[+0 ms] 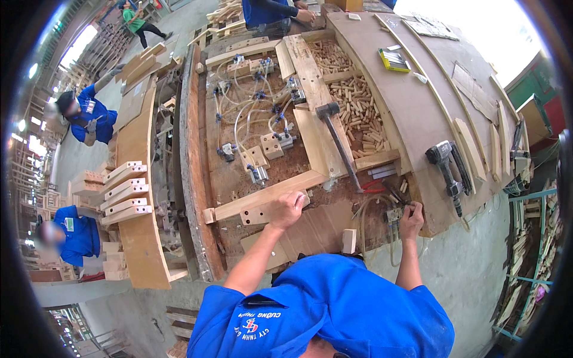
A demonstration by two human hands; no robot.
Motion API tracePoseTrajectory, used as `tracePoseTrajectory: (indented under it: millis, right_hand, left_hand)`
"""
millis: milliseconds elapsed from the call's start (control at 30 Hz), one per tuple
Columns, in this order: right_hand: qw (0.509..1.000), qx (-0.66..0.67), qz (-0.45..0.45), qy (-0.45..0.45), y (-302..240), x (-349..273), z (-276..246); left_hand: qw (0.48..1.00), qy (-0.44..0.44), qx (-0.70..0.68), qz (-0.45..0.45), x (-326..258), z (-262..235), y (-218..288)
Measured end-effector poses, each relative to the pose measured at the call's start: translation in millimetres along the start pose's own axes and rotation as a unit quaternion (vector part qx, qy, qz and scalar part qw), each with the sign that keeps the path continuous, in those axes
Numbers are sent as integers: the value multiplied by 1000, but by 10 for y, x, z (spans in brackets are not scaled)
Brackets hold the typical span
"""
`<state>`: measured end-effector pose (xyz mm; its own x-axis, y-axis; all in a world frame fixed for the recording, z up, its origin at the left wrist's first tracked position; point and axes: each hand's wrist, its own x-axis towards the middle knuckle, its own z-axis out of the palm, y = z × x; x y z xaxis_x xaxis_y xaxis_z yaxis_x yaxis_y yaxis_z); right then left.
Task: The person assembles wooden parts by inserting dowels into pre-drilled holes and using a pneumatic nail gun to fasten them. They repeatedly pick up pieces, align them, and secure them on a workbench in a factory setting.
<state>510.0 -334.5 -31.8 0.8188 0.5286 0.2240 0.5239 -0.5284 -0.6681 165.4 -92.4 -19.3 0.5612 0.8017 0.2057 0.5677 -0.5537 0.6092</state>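
While the workbench bears it near its front edge, the long wooden rail, likely stiff, light and best gripped mid-length, lies under the left hand, fingers curled onto it; the right hand pinches small switches.

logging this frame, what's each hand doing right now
left hand: closed on wood block
right hand: curled at the valve block, grip cannot be told
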Motion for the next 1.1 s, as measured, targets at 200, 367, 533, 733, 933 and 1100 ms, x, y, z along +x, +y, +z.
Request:
tracePoseTrajectory:
  millis: [200, 367, 533, 733, 933, 1100]
  right_hand:
    - [997, -51, -23, 47, -75, -238, -1]
    - [988, 55, 138, 38, 73, -312, 34]
    - [987, -9, 155, 32, 280, -181, 79]
    - [989, -31, 128, 64, 220, -195, 136]
    - [984, 4, 172, 35, 316, -157, 129]
    - [984, 14, 173, 37, 380, -173, 178]
  left_hand:
    - [999, 17, 45, 3, 81, 151, -17]
    - [997, 58, 35, 33, 101, 205, -28]
    - [997, 55, 45, 29, 97, 220, 5]
    - [995, 74, 47, 40, 94, 230, -30]
    - [994, 84, 51, 48, 99, 243, -10]
    - [994, 84, 49, 49, 101, 225, -10]
